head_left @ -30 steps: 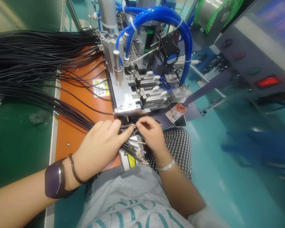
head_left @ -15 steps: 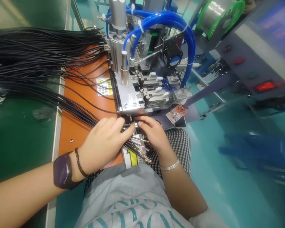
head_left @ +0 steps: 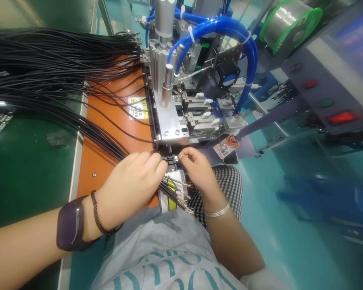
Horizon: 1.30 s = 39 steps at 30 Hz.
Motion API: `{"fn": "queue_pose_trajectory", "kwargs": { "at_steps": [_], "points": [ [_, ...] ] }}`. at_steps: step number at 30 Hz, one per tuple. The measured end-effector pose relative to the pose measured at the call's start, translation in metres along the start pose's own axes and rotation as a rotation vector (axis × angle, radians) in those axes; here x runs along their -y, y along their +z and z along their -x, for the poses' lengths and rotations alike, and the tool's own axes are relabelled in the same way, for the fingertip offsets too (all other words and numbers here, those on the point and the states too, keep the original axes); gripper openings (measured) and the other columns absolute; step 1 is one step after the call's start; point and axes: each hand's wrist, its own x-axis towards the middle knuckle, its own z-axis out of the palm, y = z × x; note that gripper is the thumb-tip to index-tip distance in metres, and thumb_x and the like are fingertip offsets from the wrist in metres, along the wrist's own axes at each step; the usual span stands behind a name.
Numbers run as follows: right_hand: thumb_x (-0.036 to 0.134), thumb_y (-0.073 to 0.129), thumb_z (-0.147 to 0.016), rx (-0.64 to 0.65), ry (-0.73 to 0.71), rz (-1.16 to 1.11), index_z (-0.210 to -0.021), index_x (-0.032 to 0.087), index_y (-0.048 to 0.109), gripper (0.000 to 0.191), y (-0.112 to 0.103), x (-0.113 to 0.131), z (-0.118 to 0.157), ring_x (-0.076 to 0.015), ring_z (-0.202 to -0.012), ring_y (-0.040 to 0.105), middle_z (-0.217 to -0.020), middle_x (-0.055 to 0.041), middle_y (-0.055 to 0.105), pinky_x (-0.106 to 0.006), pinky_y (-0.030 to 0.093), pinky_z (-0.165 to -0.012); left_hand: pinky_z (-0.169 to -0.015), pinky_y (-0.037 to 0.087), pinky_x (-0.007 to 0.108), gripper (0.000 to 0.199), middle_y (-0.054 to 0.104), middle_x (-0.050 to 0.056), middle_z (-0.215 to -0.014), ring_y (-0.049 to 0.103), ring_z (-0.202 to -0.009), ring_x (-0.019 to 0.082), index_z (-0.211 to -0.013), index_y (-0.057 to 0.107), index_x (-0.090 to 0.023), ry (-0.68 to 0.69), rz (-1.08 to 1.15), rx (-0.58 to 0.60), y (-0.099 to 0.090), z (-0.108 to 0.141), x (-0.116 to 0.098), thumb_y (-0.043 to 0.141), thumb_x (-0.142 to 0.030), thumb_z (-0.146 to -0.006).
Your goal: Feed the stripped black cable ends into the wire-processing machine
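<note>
My left hand (head_left: 139,181) is closed over the black cables (head_left: 105,143) at the front edge of the orange plate (head_left: 109,165). Stripped ends with thin coloured wires (head_left: 181,203) stick out below its fingers. My right hand (head_left: 198,167) pinches at a small metal connector (head_left: 176,158) in the machine's black track; how firmly it grips is hard to tell. Just above both hands stands the metal press (head_left: 171,125) with its cylinder.
A large bundle of black cables (head_left: 60,52) crosses the plate from the left. Blue air hoses (head_left: 224,24) arch over the machine. A solder wire spool (head_left: 286,24) and a control box (head_left: 326,88) stand at the right.
My left thumb has drawn back from the connector and the left fingers have curled in. The right fingers have closed to a pinch. The machine appears slightly further right in view.
</note>
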Motion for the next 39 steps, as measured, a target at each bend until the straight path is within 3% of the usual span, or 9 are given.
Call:
{"fn": "queue_pose_trajectory", "kwargs": {
  "at_steps": [3,5,9,14,16,25,30,33,39],
  "points": [
    [0.036,0.058,-0.081,0.035,0.116,-0.167,-0.076,0.021,0.054,0.016,0.004,-0.003,-0.002,-0.0127,-0.057,0.042,-0.064,0.0054,0.047,-0.025,0.035,-0.054,-0.062,0.045,0.039,0.012,0.061,0.011,-0.085,0.057,-0.077,0.027,-0.083,0.063,-0.015,-0.023,0.011,0.031,-0.005,0.004,-0.005,0.054,-0.01,-0.077],
    [0.036,0.06,-0.081,-0.016,0.127,-0.123,-0.079,0.021,0.055,0.016,0.004,-0.002,0.001,-0.0129,-0.056,0.042,-0.064,0.0056,0.045,-0.026,0.036,-0.055,-0.064,0.047,0.04,0.018,0.063,0.014,-0.091,0.058,-0.084,0.03,-0.089,0.066,-0.011,-0.03,-0.003,0.018,-0.006,0.008,-0.008,0.052,-0.009,-0.078],
    [0.03,0.064,-0.085,-0.185,-0.147,0.251,-0.098,0.022,0.06,0.017,-0.01,0.009,0.017,-0.0161,-0.068,0.051,-0.074,0.0024,0.05,-0.029,0.042,-0.064,-0.061,0.048,0.04,0.036,0.063,0.011,-0.08,0.057,-0.072,0.027,-0.109,0.064,-0.004,-0.049,-0.03,-0.013,-0.004,0.013,-0.011,0.052,-0.005,-0.074],
    [0.015,0.055,-0.094,0.268,-0.641,0.378,-0.115,0.03,0.065,0.028,-0.032,0.021,0.039,-0.0193,-0.092,0.059,-0.1,-0.0042,0.065,-0.034,0.05,-0.082,-0.061,0.048,0.04,0.029,0.062,0.008,-0.078,0.057,-0.068,0.025,-0.098,0.063,-0.012,-0.074,0.05,0.037,-0.006,0.011,-0.007,0.056,-0.008,-0.071],
    [0.017,0.057,-0.094,0.315,-0.726,0.332,-0.111,0.031,0.068,0.025,-0.033,0.02,0.042,-0.0186,-0.09,0.06,-0.097,-0.0032,0.068,-0.035,0.051,-0.082,-0.062,0.048,0.04,0.024,0.061,0.007,-0.076,0.057,-0.068,0.025,-0.095,0.062,-0.014,-0.081,0.08,0.07,-0.007,0.009,-0.004,0.058,-0.009,-0.071],
    [0.018,0.061,-0.093,0.131,-0.754,0.231,-0.108,0.028,0.072,0.021,-0.002,0.011,0.029,-0.0201,-0.099,0.061,-0.104,-0.0036,0.073,-0.039,0.049,-0.09,-0.076,0.052,0.043,0.028,0.066,0.017,-0.115,0.063,-0.095,0.03,-0.106,0.063,-0.011,-0.133,0.072,0.004,0.011,0.005,0.017,0.054,-0.007,-0.079],
    [0.019,0.065,-0.09,-0.043,-0.641,0.238,-0.095,0.03,0.077,0.016,0.006,0.011,0.024,-0.0196,-0.093,0.058,-0.1,-0.0034,0.067,-0.037,0.049,-0.084,-0.074,0.052,0.042,0.026,0.069,0.016,-0.107,0.064,-0.094,0.029,-0.108,0.063,-0.01,-0.005,0.142,-0.079,0.005,0.004,0.018,0.052,-0.012,-0.085],
    [0.018,0.067,-0.088,-0.092,-0.595,0.179,-0.094,0.03,0.076,0.016,0.008,0.011,0.025,-0.0187,-0.088,0.058,-0.09,-0.002,0.063,-0.035,0.049,-0.081,-0.068,0.05,0.04,0.024,0.069,0.012,-0.089,0.064,-0.081,0.026,-0.107,0.063,-0.008,0.076,0.159,-0.134,0.001,0.004,0.014,0.051,-0.015,-0.087],
    [0.015,0.073,-0.082,-0.362,-0.578,0.071,-0.09,0.026,0.07,0.014,0.014,0.01,0.029,-0.0192,-0.09,0.06,-0.094,-0.0018,0.062,-0.035,0.05,-0.082,-0.057,0.044,0.037,0.024,0.06,0.003,-0.072,0.056,-0.064,0.023,-0.101,0.062,-0.012,0.066,0.141,-0.15,0.003,0.006,0.013,0.058,-0.013,-0.077]
  ]
}}
